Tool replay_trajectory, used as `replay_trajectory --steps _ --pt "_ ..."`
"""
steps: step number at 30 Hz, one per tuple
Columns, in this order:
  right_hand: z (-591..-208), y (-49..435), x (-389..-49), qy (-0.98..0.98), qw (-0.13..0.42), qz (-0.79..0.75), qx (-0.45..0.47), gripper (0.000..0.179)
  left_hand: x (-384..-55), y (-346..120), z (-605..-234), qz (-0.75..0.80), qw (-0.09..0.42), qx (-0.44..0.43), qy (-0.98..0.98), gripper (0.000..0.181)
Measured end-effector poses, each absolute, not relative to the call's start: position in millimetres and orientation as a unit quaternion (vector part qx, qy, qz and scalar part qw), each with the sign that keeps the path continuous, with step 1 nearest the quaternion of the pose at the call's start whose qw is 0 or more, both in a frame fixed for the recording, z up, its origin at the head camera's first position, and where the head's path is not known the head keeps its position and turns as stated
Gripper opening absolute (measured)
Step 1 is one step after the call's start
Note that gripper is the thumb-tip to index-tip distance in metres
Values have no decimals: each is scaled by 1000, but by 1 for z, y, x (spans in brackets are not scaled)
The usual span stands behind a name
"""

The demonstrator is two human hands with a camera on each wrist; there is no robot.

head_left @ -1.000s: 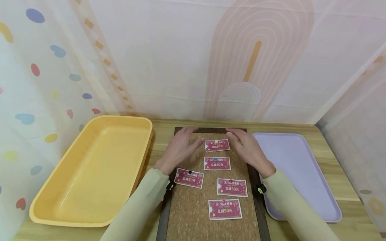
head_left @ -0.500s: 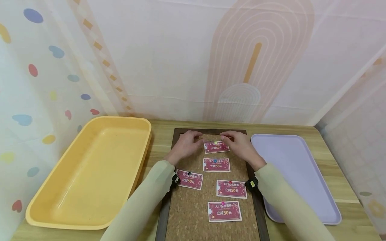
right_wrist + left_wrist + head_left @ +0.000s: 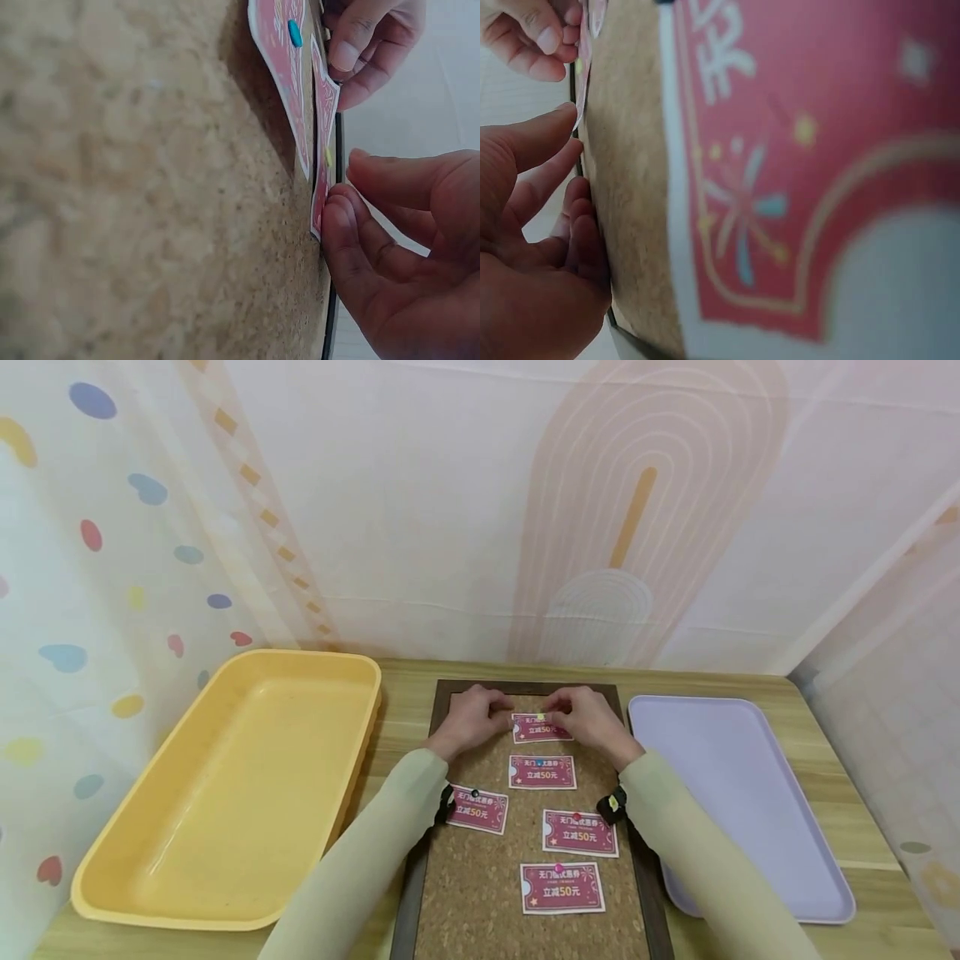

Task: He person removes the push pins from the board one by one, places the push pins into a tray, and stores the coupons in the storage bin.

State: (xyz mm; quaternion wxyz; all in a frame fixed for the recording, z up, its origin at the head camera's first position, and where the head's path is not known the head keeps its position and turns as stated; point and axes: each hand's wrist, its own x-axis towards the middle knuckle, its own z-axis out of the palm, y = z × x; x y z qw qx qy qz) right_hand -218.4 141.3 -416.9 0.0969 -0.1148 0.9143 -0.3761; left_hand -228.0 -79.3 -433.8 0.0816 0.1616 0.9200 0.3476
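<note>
A red-and-white paper coupon (image 3: 529, 727) with a yellow pin (image 3: 541, 717) sits at the far end of a framed cork board (image 3: 480, 893). My left hand (image 3: 472, 719) has thumb and index fingertips at its left end, and the corner there bends up between them in the right wrist view. My right hand (image 3: 409, 247) holds the coupon's right end with curved fingers, one fingertip pressing on the paper beside the pin. That right end is partly hidden under the hand in the head view.
Several more pinned coupons lie on the board, including one with a blue pin (image 3: 542, 773) and one with a pink pin (image 3: 562, 888). A yellow tub (image 3: 247, 793) stands left of the board, a lilac tray (image 3: 738, 802) right of it.
Both hands have come inward and down from the board's far corners onto the top coupon's ends. Its edge lies slightly more level. The other coupons stay in place.
</note>
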Motion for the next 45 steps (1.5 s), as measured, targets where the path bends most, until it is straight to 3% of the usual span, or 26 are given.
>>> replay_trajectory --steps 10,20,45 --pt "-420 138 -227 923 98 -352 -121 13 -228 -70 -436 321 47 152 934 17" --pt "-423 137 -235 927 98 -348 -99 9 -235 -64 -434 368 83 89 922 7" --pt "-423 135 -252 916 111 -372 -97 8 -249 -67 -427 417 120 89 896 9"
